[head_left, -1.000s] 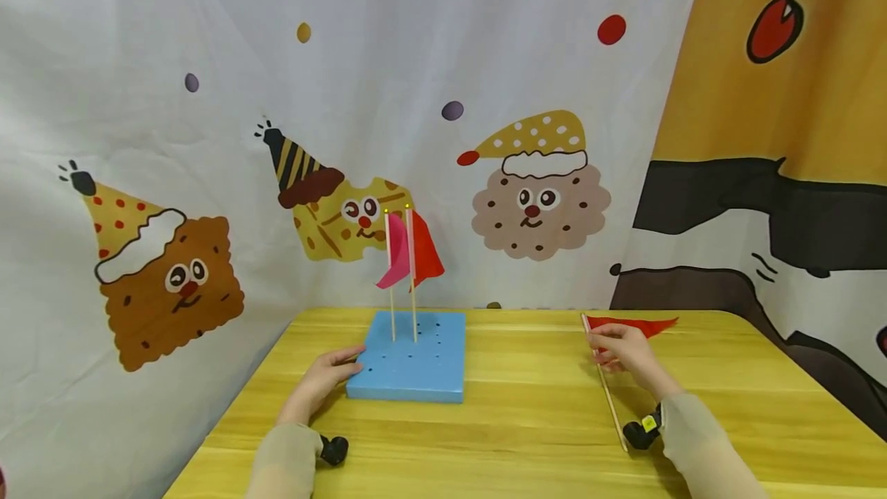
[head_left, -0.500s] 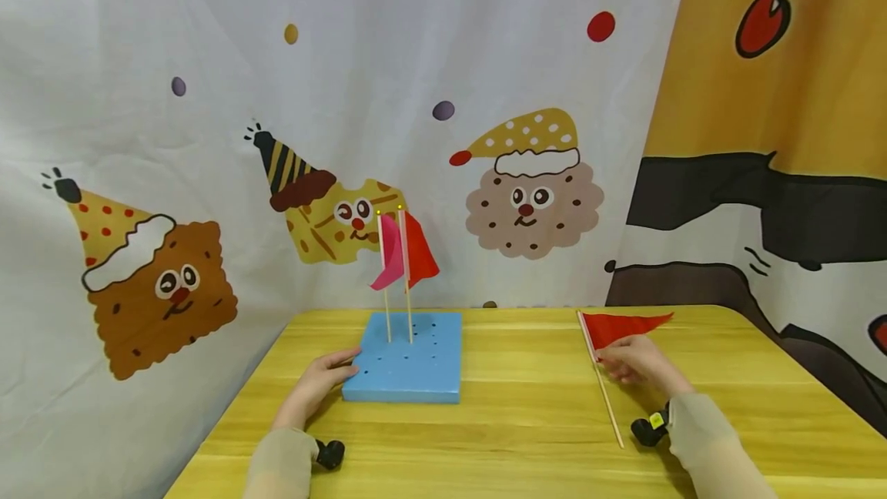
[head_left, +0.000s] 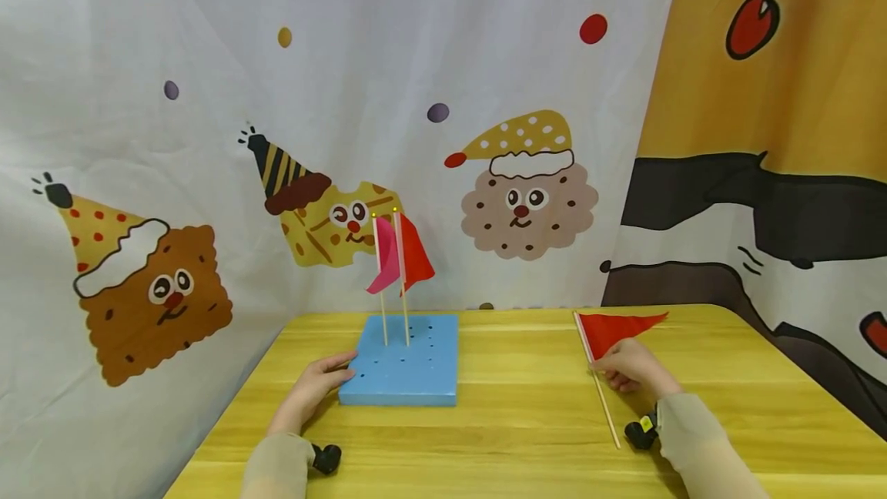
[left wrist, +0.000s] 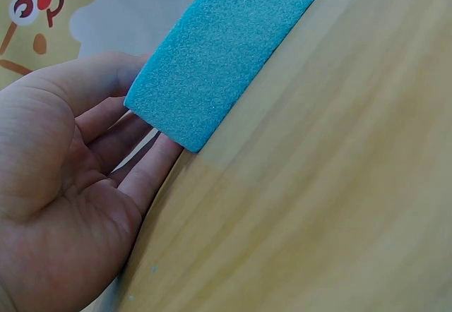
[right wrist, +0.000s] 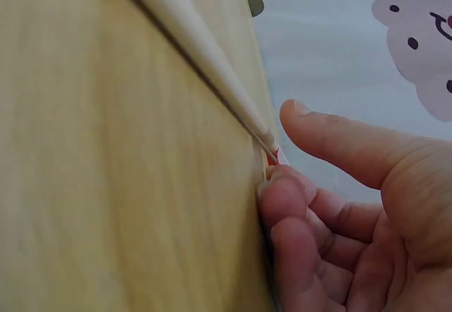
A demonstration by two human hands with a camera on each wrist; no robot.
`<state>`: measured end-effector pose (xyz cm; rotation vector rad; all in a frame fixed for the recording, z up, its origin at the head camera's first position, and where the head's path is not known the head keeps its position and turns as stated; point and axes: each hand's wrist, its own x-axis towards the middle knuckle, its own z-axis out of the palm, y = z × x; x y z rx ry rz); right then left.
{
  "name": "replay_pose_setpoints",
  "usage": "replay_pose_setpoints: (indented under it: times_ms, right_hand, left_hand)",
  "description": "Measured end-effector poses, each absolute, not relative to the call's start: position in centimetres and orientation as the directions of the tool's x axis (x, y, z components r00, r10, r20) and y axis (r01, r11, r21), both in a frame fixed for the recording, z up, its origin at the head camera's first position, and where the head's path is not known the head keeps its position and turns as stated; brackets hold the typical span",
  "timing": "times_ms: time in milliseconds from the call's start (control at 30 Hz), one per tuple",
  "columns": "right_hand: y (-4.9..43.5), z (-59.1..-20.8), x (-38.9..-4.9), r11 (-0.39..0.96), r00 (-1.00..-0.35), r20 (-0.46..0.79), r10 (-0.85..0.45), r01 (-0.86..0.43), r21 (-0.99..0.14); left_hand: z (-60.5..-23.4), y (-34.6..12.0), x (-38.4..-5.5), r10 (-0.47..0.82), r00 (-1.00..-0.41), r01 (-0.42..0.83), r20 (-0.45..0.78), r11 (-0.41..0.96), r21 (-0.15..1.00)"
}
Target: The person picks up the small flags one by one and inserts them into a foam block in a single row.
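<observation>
While the loose red flag (head_left: 613,328) lay on the counter (head_left: 513,376), we saw the right hand (head_left: 635,365) by its thin stick (head_left: 607,410), thumb lifted off curled fingers; the left hand (head_left: 313,390) touched the blue block (head_left: 423,389), fingers relaxed. We judged the flag light, cloth soft, stick stiff, best pinched just below the cloth. We counted one loose flag, one block, two upright flags: one pink flag (head_left: 388,256), one standing red flag (head_left: 416,251).

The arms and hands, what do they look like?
The left sleeve and right sleeve are plain, pale beige. A black gadget sticks out by each cuff, the right one with a yellow patch. The left hand and right hand wear no gloves.
</observation>
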<state>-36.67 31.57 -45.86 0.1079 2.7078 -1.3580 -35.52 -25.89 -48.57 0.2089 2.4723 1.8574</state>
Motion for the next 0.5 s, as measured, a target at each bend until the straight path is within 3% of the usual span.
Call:
replay_pose_setpoints:
  times_ms: [500]
  right_hand:
    - [30.5, -46.5, -36.9, 0.675, -0.997, -0.075, 0.001, 0.056, -0.735]
  left_hand:
    - [-48.3, -25.8, -35.3, 0.127, -0.991, 0.072, 0.04, 0.261, 0.963]
